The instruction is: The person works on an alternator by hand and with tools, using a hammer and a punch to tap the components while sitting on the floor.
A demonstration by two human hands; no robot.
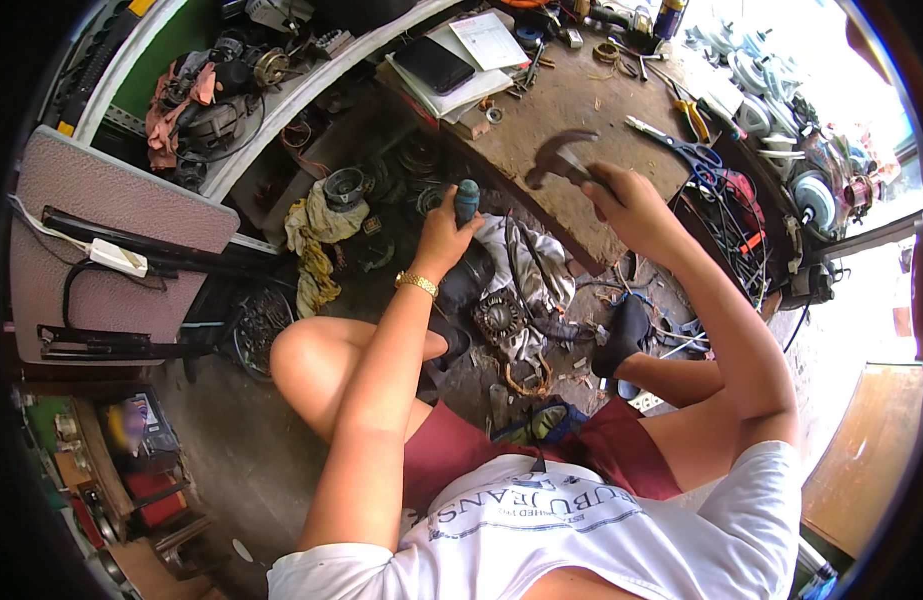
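My left hand (pixel 443 235), with a gold band at its wrist, is closed around the upright blue handle of a tool like a screwdriver (pixel 467 200). Its lower end is hidden by the hand and cannot be made out. My right hand (pixel 629 207) grips a claw hammer (pixel 561 155), held up above the table's near edge, to the right of the blue handle and apart from it. On the floor below both hands lies a round metal part with a toothed ring (pixel 498 314), next to a crumpled silvery cloth (pixel 541 262).
The wooden table (pixel 541 110) carries papers, a dark tablet (pixel 433 66), blue-handled scissors (pixel 686 155) and yellow-handled pliers (pixel 695 118). A yellowish rag (pixel 319 225) lies at left near a bowl of small metal parts (pixel 263 330). Wires and scraps litter the floor by my feet.
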